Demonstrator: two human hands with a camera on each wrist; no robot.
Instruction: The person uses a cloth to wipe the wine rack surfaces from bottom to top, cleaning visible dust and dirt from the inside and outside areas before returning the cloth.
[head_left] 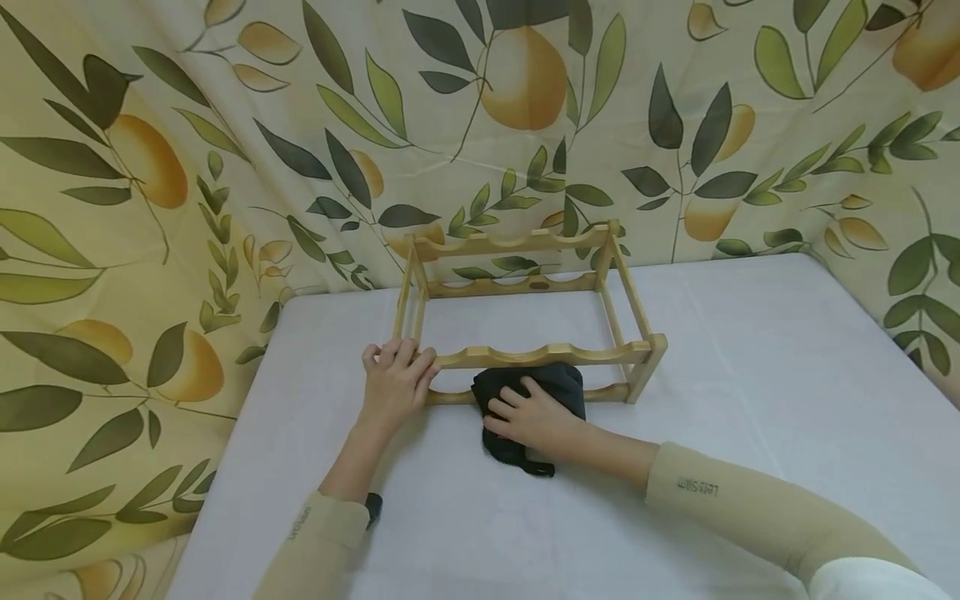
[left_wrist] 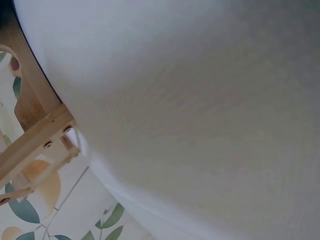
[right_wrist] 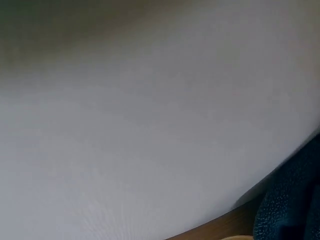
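A light wooden rack (head_left: 517, 358) with scalloped rails stands on the white-covered table in the head view. My left hand (head_left: 393, 379) grips the near left corner of its upper front rail, fingers bent over the top. With bent fingers, my right hand (head_left: 536, 417) holds a dark cloth (head_left: 562, 383) against the lower front rail, and a loose end of it hangs toward me. The left wrist view catches the rack's end frame (left_wrist: 35, 140) at its left edge. In the right wrist view, the textured cloth (right_wrist: 290, 205) shows at the lower right corner.
White cloth covers the table (head_left: 750, 400). Behind the rack and along both sides hangs a curtain (head_left: 510, 150) printed with leaves and orange fruit. A dark band (head_left: 373, 508) sits at the left sleeve's cuff.
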